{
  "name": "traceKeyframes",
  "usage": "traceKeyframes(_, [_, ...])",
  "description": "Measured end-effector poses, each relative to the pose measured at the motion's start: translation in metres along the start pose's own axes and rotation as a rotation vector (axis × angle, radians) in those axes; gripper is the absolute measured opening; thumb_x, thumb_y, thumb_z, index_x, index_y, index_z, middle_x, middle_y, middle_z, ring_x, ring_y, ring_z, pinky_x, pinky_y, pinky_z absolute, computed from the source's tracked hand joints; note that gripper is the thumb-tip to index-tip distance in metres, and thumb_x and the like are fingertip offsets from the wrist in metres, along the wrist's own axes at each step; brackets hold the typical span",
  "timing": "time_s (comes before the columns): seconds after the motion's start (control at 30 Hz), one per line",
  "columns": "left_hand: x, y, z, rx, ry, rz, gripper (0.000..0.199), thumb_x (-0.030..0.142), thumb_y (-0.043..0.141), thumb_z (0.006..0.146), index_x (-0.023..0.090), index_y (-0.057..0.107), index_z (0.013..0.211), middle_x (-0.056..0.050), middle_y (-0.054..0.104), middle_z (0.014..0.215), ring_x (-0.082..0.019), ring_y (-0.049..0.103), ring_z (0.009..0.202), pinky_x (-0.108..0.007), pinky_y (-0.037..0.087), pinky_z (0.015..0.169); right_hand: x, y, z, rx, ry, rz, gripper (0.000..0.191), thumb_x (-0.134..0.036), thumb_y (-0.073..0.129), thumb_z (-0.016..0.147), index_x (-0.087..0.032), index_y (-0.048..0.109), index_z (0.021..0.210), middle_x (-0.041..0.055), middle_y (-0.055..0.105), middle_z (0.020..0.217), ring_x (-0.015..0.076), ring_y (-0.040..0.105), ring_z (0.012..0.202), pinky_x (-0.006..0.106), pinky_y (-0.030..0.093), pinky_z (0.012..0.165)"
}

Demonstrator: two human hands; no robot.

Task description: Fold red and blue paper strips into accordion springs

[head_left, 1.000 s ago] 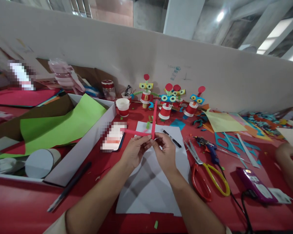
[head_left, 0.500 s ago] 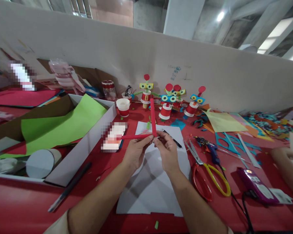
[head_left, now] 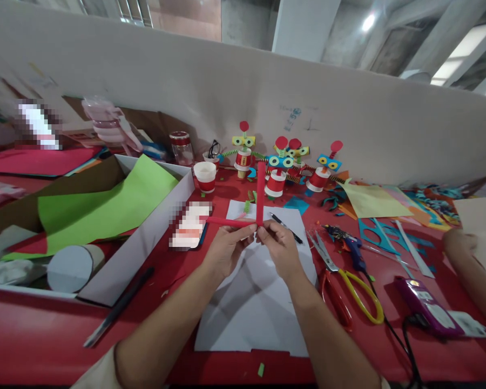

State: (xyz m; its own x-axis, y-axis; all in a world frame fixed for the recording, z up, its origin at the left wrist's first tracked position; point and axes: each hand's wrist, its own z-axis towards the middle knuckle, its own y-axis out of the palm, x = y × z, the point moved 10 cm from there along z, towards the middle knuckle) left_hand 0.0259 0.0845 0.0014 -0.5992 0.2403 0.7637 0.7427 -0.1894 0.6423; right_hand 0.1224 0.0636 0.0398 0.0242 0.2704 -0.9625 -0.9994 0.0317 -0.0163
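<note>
Two red paper strips (head_left: 261,192) meet at a right angle between my hands, one pointing away from me and the other out to the left. My left hand (head_left: 227,251) pinches them at the corner with thumb and fingers. On the other side of the same corner, my right hand (head_left: 281,248) grips with its thumb and fingertips. Both hands are over a white sheet (head_left: 255,313) on the red table. A black pen (head_left: 285,227) lies on the sheet beyond my right hand, and green folded paper pieces (head_left: 248,205) are behind the strips.
Paper-cup figures (head_left: 275,183) stand along the wall. To the right are scissors (head_left: 330,259), a glue gun (head_left: 352,251) and a purple power strip (head_left: 427,308) with cords. An open box (head_left: 141,243) and a phone (head_left: 190,227) are left. Another person's hand (head_left: 459,254) is far right.
The upright strip has shifted slightly right and the sideways strip now tilts a little. My hands still hold the corner. The other person's hand at the right edge has moved left.
</note>
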Motion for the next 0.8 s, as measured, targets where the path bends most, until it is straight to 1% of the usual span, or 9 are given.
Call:
traceKeyframes(0.07, [0.001,0.001,0.000,0.007,0.012,0.018,0.009,0.021,0.077,0.065,0.017,0.071,0.069,0.002,0.060,0.060,-0.008,0.050,0.060,-0.024,0.042,0.064,0.005,-0.002,-0.001,0.041,0.001,0.019,0.018,-0.034,0.058,0.083,-0.020,0.060,0.071,-0.0019,0.054,0.064,0.0133,0.050,0.063,0.026,0.040,0.061])
traceKeyframes(0.17, [0.004,0.003,-0.001,0.025,0.052,0.054,0.011,0.023,0.078,0.064,0.017,0.072,0.070,0.003,0.058,0.058,-0.008,0.048,0.057,-0.024,0.041,0.063,0.010,-0.006,-0.004,0.111,-0.003,-0.017,0.018,-0.032,0.057,0.083,-0.020,0.060,0.070,-0.0020,0.053,0.064,0.0128,0.047,0.062,0.026,0.038,0.060])
traceKeyframes(0.3, [0.010,0.007,-0.004,0.013,0.115,0.139,0.011,0.025,0.077,0.064,0.017,0.072,0.070,0.001,0.063,0.064,-0.011,0.053,0.065,-0.027,0.043,0.069,0.009,-0.010,-0.007,0.175,-0.023,-0.032,0.019,-0.032,0.057,0.084,-0.020,0.058,0.069,-0.0020,0.052,0.064,0.0132,0.046,0.063,0.026,0.038,0.060])
traceKeyframes(0.37, [0.014,0.008,-0.004,-0.007,0.167,0.173,0.009,0.025,0.076,0.065,0.017,0.071,0.068,0.000,0.063,0.067,-0.013,0.055,0.070,-0.028,0.043,0.073,0.008,-0.010,-0.007,0.170,-0.027,-0.027,0.019,-0.032,0.058,0.083,-0.020,0.058,0.068,-0.0022,0.051,0.063,0.0131,0.046,0.062,0.026,0.038,0.060])
traceKeyframes(0.47, [0.018,0.005,-0.003,-0.002,0.217,0.188,0.009,0.024,0.075,0.066,0.018,0.069,0.064,0.001,0.060,0.065,-0.013,0.054,0.069,-0.029,0.043,0.073,0.009,-0.001,-0.006,0.098,0.002,-0.017,0.020,-0.033,0.058,0.083,-0.020,0.058,0.067,-0.0023,0.052,0.063,0.0132,0.049,0.062,0.026,0.039,0.061])
traceKeyframes(0.57, [0.018,-0.001,-0.001,0.049,0.221,0.201,0.007,0.023,0.073,0.066,0.018,0.068,0.064,0.001,0.059,0.064,-0.013,0.053,0.067,-0.029,0.044,0.070,0.007,0.002,-0.007,0.096,0.017,-0.030,0.017,-0.034,0.058,0.083,-0.020,0.061,0.074,-0.0010,0.057,0.068,0.0140,0.053,0.066,0.027,0.041,0.064])
traceKeyframes(0.67, [0.022,-0.008,-0.002,0.132,0.244,0.242,0.007,0.022,0.074,0.064,0.018,0.068,0.064,0.001,0.060,0.067,-0.014,0.054,0.069,-0.028,0.044,0.070,0.006,0.004,-0.010,0.104,0.025,-0.011,0.016,-0.036,0.057,0.084,-0.020,0.062,0.083,0.0005,0.061,0.075,0.0150,0.056,0.071,0.027,0.043,0.066])
traceKeyframes(0.8, [0.028,-0.010,-0.008,0.174,0.291,0.314,0.008,0.024,0.075,0.064,0.020,0.068,0.063,0.001,0.059,0.070,-0.014,0.055,0.069,-0.028,0.045,0.069,0.014,0.007,-0.009,0.077,0.078,0.081,0.024,-0.041,0.057,0.084,-0.020,0.063,0.076,-0.0002,0.059,0.068,0.0141,0.053,0.065,0.027,0.042,0.063])
